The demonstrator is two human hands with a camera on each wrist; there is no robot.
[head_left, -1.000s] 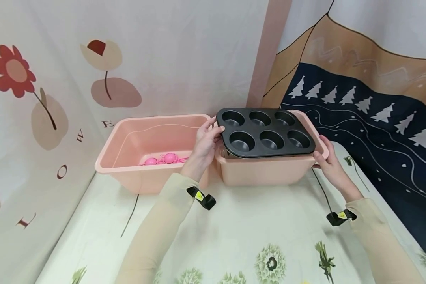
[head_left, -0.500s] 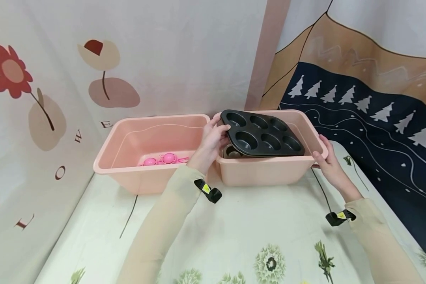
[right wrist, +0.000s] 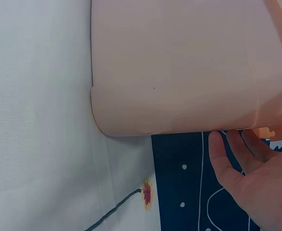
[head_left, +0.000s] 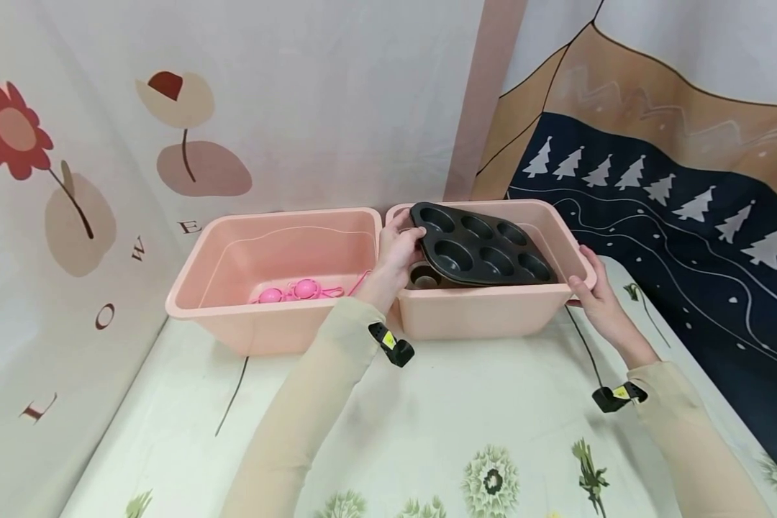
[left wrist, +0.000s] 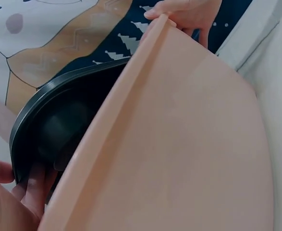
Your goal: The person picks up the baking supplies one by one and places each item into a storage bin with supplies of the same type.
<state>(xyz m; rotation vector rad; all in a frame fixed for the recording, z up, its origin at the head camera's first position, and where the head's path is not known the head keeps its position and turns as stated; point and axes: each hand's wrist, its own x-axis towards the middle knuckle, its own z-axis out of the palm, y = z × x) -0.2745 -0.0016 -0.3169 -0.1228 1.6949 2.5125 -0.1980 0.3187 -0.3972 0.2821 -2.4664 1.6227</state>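
My left hand (head_left: 396,255) pinches the left edge of a black muffin tin (head_left: 485,247). The tin slants, its left end raised and its right end down inside the right pink tub (head_left: 479,313). In the left wrist view, the thumb and fingers hold the dark tin (left wrist: 66,113) behind the tub's wall (left wrist: 193,130). My right hand (head_left: 597,298) grips that tub's right rim, thumb on top and fingers beneath. A round cup-like thing (head_left: 425,277) shows in the tub under the tin's left end; the rest below is hidden.
A second pink tub (head_left: 278,329) stands on the left, holding pink round items with cords (head_left: 306,289). Both tubs sit side by side on a flower-print cloth (head_left: 466,403). A printed curtain (head_left: 337,108) hangs close behind them.
My left hand has moved right with the muffin tin. The tin's right end has sunk lower into the tub, uncovering the cup-like thing. My right hand keeps its hold on the rim.
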